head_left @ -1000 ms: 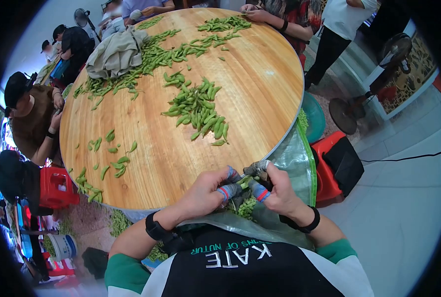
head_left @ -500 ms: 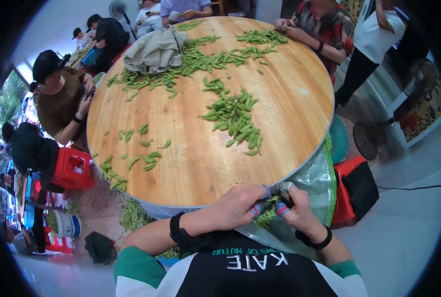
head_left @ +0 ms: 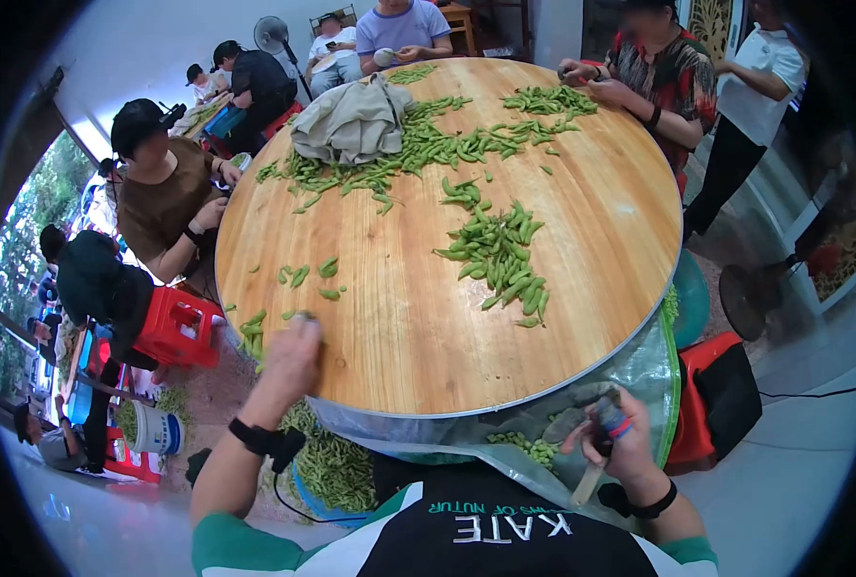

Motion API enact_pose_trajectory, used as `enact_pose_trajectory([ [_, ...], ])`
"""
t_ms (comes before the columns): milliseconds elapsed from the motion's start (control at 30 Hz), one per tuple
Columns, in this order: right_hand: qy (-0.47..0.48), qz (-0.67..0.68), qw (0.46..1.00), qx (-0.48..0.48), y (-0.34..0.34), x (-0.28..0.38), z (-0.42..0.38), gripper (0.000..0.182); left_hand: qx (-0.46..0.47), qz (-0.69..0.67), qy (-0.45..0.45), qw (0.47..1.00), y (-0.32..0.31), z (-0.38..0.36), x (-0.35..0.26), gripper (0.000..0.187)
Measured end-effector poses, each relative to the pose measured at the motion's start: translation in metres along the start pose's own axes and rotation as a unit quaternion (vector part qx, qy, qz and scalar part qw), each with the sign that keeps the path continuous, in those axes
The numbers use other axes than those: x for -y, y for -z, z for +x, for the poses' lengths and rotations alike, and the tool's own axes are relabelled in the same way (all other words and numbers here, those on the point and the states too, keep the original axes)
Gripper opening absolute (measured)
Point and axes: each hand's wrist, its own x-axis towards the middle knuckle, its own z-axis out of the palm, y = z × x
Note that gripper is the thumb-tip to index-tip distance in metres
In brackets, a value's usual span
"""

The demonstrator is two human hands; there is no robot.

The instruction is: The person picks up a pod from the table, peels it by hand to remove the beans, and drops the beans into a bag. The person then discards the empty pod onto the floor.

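Observation:
My left hand (head_left: 293, 358) is down on the left side of the round wooden table (head_left: 370, 317), beside a few green bean pods (head_left: 252, 332) at the rim. Its fingers point away from me and are mostly hidden behind the back of the hand. Below the table's front edge, my right hand (head_left: 628, 438) is closed around a small tool with a pale, flat handle (head_left: 589, 484); its working end cannot be made out. Coloured wraps show on the right fingers. Under that hand, shelled green beans (head_left: 524, 448) lie on a clear plastic sheet (head_left: 639, 370).
A large pod pile (head_left: 500, 255) lies mid-table, with more pods around a crumpled grey cloth (head_left: 351, 120). A blue-rimmed tub of green husks (head_left: 336, 471) stands below left. Other people sit around the table. Red stools (head_left: 178, 327) and a white bucket (head_left: 154, 430) stand at left.
My left hand has left my right hand and moved left onto the table, by the loose pods. My right hand stays below the front edge, now turned with the pale handle showing. The view has shifted.

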Motion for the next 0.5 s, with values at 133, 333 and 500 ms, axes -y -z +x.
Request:
enact_pose_trajectory([
  [133,-0.061,0.167,0.983,-0.054,0.006,-0.010,-0.001,0.035,-0.007,0.114,0.062,0.991,0.004,-0.005,0.048,0.016],
  [333,-0.109,0.181,0.977,-0.021,-0.012,-0.013,-0.003,0.025,-0.123,-0.096,-0.051,0.986,0.011,0.073,0.003,0.013],
  [500,-0.119,0.189,0.974,-0.030,-0.005,-0.020,-0.010,0.024,-0.097,-0.060,-0.038,0.993,-0.020,0.097,-0.006,0.012],
])
